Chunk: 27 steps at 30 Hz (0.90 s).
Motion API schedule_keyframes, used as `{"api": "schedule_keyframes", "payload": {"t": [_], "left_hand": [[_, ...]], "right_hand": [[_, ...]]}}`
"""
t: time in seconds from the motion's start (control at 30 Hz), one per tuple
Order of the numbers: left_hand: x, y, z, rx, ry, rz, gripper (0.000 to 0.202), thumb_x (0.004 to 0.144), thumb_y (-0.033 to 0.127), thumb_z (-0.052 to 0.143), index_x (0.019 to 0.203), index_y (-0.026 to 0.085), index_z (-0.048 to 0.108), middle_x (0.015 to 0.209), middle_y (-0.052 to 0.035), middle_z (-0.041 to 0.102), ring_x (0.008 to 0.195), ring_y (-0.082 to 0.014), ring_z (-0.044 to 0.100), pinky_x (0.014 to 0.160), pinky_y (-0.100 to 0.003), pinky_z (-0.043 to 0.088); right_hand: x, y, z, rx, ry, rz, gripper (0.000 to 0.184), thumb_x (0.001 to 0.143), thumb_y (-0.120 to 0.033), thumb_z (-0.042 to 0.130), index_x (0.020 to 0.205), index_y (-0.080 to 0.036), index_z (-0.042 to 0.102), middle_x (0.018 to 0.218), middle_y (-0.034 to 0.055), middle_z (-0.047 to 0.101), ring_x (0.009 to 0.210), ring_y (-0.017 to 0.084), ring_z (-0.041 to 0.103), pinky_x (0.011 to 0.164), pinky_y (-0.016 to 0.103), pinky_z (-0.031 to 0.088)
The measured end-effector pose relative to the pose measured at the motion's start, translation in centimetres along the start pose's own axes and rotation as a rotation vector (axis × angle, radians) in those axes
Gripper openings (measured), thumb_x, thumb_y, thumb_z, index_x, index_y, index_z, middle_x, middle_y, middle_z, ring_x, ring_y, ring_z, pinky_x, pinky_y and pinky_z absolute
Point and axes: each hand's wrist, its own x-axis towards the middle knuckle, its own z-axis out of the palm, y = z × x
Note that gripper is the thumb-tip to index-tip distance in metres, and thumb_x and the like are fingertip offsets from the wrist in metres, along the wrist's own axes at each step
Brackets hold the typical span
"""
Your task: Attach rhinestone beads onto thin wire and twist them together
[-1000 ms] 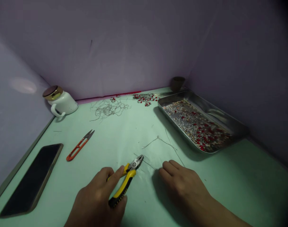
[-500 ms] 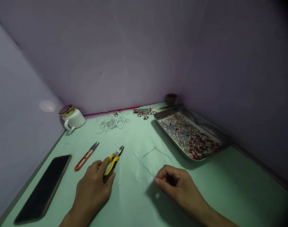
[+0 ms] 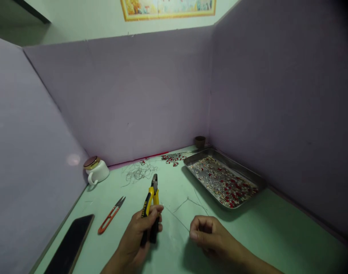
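My left hand (image 3: 139, 238) is closed round the handles of the yellow-and-black pliers (image 3: 151, 207), held up off the green table (image 3: 276, 228) with the jaws pointing away from me. To its right, my right hand (image 3: 209, 236) rests on the table with fingers curled, pinching the near end of a thin wire (image 3: 178, 219) that runs up-left across the table. A second bent wire with a small loop (image 3: 191, 201) lies just beyond.
Orange thread snips (image 3: 111, 215) and a black phone (image 3: 69, 249) lie at left. A white lidded mug (image 3: 96, 171) stands at the back left. At right, a metal tray (image 3: 249, 175) holds red and pale beads. A wire tangle (image 3: 138, 172), beaded pieces (image 3: 172, 158) and a small cup (image 3: 199, 141) line the purple partition walls.
My left hand has lifted the pliers off the table and turned them upright. The camera has tilted up, showing more wall. My right hand stays curled by the wire.
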Motion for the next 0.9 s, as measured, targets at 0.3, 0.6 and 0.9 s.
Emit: {"api": "schedule_keyframes", "payload": {"t": [0.3, 0.6, 0.9], "left_hand": [[0.3, 0.4, 0.3, 0.280, 0.120, 0.163, 0.028, 0.055, 0.036, 0.072, 0.047, 0.013, 0.056, 0.078, -0.0059, 0.060, 0.067, -0.0155, 0.049, 0.058, -0.025, 0.032], [-0.8, -0.4, 1.2, 0.469, 0.028, 0.178, 0.024, 0.064, 0.032, 0.063, 0.049, 0.018, 0.051, 0.055, -0.0002, 0.047, 0.074, -0.0207, 0.049, 0.067, -0.028, 0.033], [-0.6, -1.6, -0.9, 0.383, 0.041, 0.102, 0.031, 0.068, 0.043, 0.065, 0.081, 0.016, 0.069, 0.065, -0.0038, 0.061, 0.057, -0.0145, 0.051, 0.056, -0.025, 0.038]], "right_hand": [[0.1, 1.5, 0.3, -0.058, -0.065, 0.048, 0.039, 0.057, -0.047, 0.075, 0.061, -0.015, 0.053, 0.044, -0.0087, 0.041, 0.035, 0.002, 0.032, 0.035, 0.016, 0.026], [1.0, 0.3, 2.5, -0.081, -0.126, 0.085, 0.045, 0.064, -0.057, 0.066, 0.065, -0.014, 0.052, 0.053, -0.0016, 0.053, 0.039, 0.004, 0.041, 0.039, 0.017, 0.032], [3.2, 0.1, 2.1, 0.047, 0.001, 0.077, 0.037, 0.060, -0.047, 0.073, 0.063, -0.015, 0.055, 0.046, -0.0056, 0.048, 0.036, 0.004, 0.038, 0.034, 0.016, 0.029]]}}
